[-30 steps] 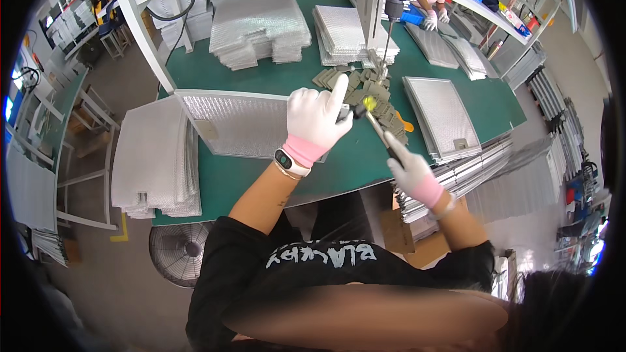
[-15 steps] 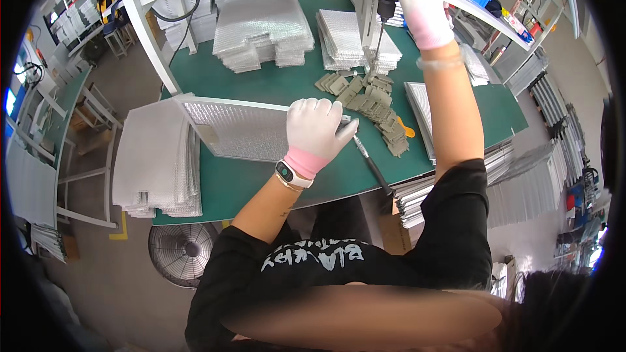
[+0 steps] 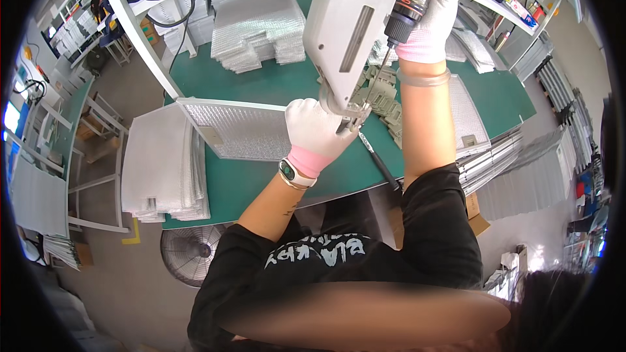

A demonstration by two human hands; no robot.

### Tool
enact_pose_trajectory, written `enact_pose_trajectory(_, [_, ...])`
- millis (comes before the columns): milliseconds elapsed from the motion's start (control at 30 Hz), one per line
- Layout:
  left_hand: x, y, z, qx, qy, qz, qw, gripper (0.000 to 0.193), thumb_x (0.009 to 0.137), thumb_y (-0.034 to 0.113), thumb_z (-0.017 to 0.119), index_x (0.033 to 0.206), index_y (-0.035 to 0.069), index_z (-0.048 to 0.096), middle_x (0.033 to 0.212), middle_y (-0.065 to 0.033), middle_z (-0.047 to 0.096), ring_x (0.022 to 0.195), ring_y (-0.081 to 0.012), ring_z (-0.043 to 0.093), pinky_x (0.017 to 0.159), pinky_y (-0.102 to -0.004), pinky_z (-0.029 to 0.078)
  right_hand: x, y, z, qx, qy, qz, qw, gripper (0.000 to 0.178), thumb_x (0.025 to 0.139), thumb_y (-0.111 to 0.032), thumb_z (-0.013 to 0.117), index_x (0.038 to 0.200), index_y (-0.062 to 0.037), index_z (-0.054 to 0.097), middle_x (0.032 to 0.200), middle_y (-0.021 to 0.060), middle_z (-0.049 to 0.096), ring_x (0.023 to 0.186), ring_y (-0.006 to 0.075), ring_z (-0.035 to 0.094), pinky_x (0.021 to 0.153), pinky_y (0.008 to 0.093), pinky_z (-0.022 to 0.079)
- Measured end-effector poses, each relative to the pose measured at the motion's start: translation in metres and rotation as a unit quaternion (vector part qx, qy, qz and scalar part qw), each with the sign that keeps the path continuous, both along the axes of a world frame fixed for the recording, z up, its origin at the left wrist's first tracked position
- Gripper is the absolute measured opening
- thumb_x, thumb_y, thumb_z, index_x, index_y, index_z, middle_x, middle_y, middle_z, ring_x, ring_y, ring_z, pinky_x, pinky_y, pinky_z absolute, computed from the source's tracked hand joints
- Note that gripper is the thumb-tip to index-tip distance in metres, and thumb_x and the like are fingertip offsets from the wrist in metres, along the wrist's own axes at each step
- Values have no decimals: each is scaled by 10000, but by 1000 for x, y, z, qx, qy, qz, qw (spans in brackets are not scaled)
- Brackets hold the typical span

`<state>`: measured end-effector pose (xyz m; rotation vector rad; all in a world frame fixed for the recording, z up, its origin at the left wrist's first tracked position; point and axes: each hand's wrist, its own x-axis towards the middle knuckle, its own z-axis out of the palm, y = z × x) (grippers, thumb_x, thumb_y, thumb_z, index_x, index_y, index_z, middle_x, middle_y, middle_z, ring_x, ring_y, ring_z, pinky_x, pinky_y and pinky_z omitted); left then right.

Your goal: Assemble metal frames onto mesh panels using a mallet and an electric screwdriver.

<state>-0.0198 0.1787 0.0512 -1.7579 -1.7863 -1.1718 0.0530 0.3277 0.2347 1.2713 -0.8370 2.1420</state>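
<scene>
In a white glove with a pink cuff, my left hand (image 3: 312, 129) is closed over the right end of a framed mesh panel (image 3: 244, 132), which stands on edge on the green table. My right hand (image 3: 438, 23), gloved the same way, grips a power screwdriver (image 3: 409, 14) with a black chuck and long thin bit. A large grey slotted housing (image 3: 345, 26) is on the tool, and its nose reaches down to the panel's end, right beside my left fingers. Whether the bit touches the panel cannot be made out. Behind the nose lie several grey-green plastic brackets (image 3: 390, 101), partly hidden.
A slim black-handled tool (image 3: 379, 161) lies near the table's front edge. Stacked mesh sheets (image 3: 166, 163) stand at left, cut sheets (image 3: 257, 29) at the back, framed panels (image 3: 468, 114) at right. A white shelf upright (image 3: 134, 23) rises at the back left; a floor fan (image 3: 189, 254) sits below.
My right hand has brought the power screwdriver down and toward me, so its nose is now at the panel's end by my left hand. My left hand keeps its hold on the panel.
</scene>
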Motion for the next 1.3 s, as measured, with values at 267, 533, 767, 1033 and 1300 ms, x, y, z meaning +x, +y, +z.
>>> enact_pose_trajectory(267, [-7, -5, -5, 25, -17, -67, 997, 113, 802, 130, 687, 782, 94, 582, 681, 10, 594, 588, -183, 574, 538, -332, 393, 10, -43, -4, -122, -149, -370, 909, 300, 984, -226, 572, 1250, -88, 563, 945, 38, 691, 684, 123, 664, 571, 245, 549])
enact_pose_trajectory(533, [4, -7, 10, 80, -162, -67, 981, 61, 713, 171, 690, 664, 158, 656, 611, -18, 588, 515, -254, 528, 518, -355, 379, 19, -24, -19, -102, -194, -399, 891, 156, 966, -219, 601, 1057, -106, 545, 797, 27, 618, 602, 95, 579, 516, 223, 481])
enact_pose_trajectory(767, [-5, -4, 5, 109, 45, 3, 993, 106, 625, 169, 699, 730, 154, 705, 622, -16, 614, 518, -245, 559, 512, -384, 385, -13, -6, -19, 127, 55, -250, 958, 205, 959, -273, 612, 1007, -88, 539, 775, 28, 575, 622, 122, 558, 537, 236, 464])
enact_pose_trajectory(1033, [-2, -4, 10, 87, 23, -12, 996, 57, 651, 181, 694, 705, 161, 690, 583, -5, 576, 517, -233, 548, 530, -393, 378, 0, -24, -22, 151, -187, -390, 889, 292, 947, -239, 621, 1121, -20, 537, 941, 81, 609, 754, 123, 603, 643, 244, 492])
enact_pose_trajectory(1300, [-8, 0, -18, 110, -36, -41, 992, 137, 645, 127, 711, 777, 95, 689, 636, -21, 542, 604, -248, 521, 593, -403, 395, -19, -55, -41, 188, -227, -214, 931, 651, 883, -320, 688, 1398, -52, 395, 721, 29, 521, 554, 78, 481, 478, 214, 381])
